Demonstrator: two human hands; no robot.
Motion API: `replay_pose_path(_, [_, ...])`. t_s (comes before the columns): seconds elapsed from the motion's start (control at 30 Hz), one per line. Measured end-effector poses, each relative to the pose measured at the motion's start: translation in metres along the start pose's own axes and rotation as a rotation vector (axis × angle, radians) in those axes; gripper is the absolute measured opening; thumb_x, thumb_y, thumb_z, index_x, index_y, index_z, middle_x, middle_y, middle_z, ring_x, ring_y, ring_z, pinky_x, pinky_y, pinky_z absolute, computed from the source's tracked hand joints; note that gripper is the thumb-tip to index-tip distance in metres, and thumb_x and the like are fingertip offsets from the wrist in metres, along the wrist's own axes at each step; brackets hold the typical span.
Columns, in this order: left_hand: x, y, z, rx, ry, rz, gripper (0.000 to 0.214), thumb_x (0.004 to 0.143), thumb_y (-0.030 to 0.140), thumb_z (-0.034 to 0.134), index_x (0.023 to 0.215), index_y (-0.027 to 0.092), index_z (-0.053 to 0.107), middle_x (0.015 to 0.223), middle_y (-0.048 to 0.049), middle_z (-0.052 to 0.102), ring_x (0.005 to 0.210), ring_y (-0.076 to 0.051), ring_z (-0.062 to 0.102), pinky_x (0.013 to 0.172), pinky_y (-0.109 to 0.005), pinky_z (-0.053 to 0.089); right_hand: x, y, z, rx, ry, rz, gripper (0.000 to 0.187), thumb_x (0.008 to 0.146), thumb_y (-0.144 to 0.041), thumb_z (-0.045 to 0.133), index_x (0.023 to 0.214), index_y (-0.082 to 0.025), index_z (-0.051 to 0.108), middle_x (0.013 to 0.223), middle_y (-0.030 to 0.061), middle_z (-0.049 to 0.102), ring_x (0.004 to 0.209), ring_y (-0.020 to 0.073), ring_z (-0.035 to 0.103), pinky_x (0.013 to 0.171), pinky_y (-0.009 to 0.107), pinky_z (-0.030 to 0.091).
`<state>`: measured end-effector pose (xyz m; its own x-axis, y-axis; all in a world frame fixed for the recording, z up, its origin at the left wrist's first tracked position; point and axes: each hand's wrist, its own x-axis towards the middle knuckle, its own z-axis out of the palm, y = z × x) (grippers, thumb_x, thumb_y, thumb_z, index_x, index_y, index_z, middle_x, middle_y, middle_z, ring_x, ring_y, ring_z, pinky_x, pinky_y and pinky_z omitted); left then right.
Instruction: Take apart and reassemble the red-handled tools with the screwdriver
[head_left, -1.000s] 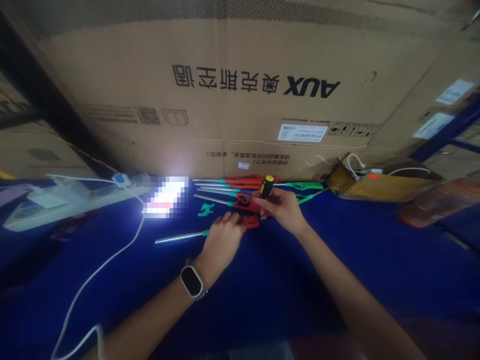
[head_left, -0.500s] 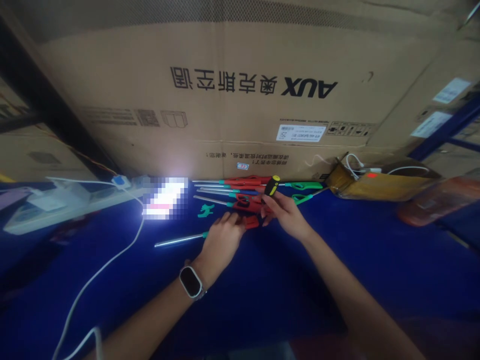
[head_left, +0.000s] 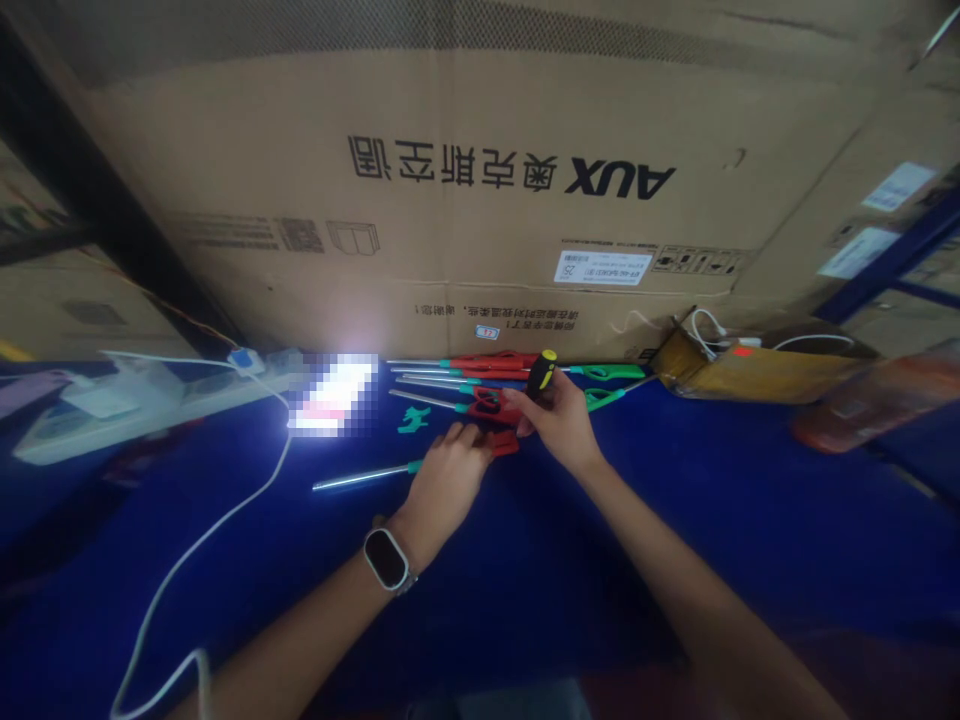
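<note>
My left hand [head_left: 448, 472] is closed over the body of a long-necked lighter [head_left: 504, 443]. Its metal tube points left across the blue surface and its red end shows past my fingers. In my right hand [head_left: 561, 420] is a screwdriver [head_left: 541, 372] with a black and yellow handle, held upright near that red end; its tip is hidden. Behind both hands several red and green long-necked lighters [head_left: 480, 398] lie in a row. A small loose green plastic piece [head_left: 413, 419] rests to the left of them.
A large cardboard box [head_left: 450, 230] stands along the back. At left are a white power strip [head_left: 67, 433], a trailing white cable [head_left: 217, 530] and a bright, pixelated patch. An open brown box [head_left: 757, 375] with cables and a blurred reddish bottle [head_left: 862, 415] are at right.
My right hand has shifted slightly left and turned a little, still with the screwdriver. The left hand keeps its hold on the lighter. The view has moved slightly.
</note>
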<state>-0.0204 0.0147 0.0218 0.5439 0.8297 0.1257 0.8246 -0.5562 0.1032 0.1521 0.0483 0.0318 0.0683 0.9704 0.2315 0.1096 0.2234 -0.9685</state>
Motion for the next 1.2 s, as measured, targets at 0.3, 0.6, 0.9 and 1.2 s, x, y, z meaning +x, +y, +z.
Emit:
replay_pose_path(0.3, [0.001,0.000,0.000,-0.007,-0.003,-0.012,0.026,0.100,0.017,0.050,0.116,0.015,0.070,0.109,-0.0107,0.066,0.102,-0.024,0.059,0.085,-0.037,0.052,-0.002,-0.016,-0.028,0.007,-0.359,0.060,0.043,0.078,-0.053,0.075,0.098,-0.015,0.071,0.088,0.0056,0.076,0.064,0.0134,0.070,0.058,0.025,0.057])
replay_pose_path(0.6, [0.000,-0.002,0.006,-0.025,0.053,0.002,0.022,0.099,0.018,0.051,0.103,0.016,0.073,0.104,-0.0100,0.065,0.097,-0.022,0.058,0.086,-0.036,0.051,0.000,0.007,0.005,0.051,0.082,0.030,0.046,0.067,-0.054,0.083,0.088,-0.021,0.058,0.075,0.0013,0.070,0.051,0.0188,0.068,0.047,0.031,0.058])
replay_pose_path(0.9, [-0.005,-0.017,-0.008,-0.043,0.039,0.108,0.030,0.093,0.016,0.060,0.123,0.021,0.066,0.117,-0.0077,0.068,0.111,-0.026,0.060,0.100,-0.044,0.045,-0.005,-0.014,-0.019,0.022,0.160,-0.078,0.045,0.079,-0.063,0.069,0.088,-0.020,0.060,0.058,-0.0019,0.065,0.041,0.0136,0.057,0.042,0.026,0.047])
replay_pose_path(1.2, [-0.014,-0.063,-0.018,-0.250,-0.071,0.049,0.028,0.087,0.022,0.068,0.115,0.021,0.069,0.111,-0.0066,0.066,0.098,-0.022,0.065,0.092,-0.037,0.049,-0.015,0.014,-0.038,-0.549,-0.240,-0.028,0.041,0.084,-0.056,0.065,0.068,-0.019,0.062,0.055,-0.0034,0.052,0.049,0.0103,0.043,0.045,0.024,0.029])
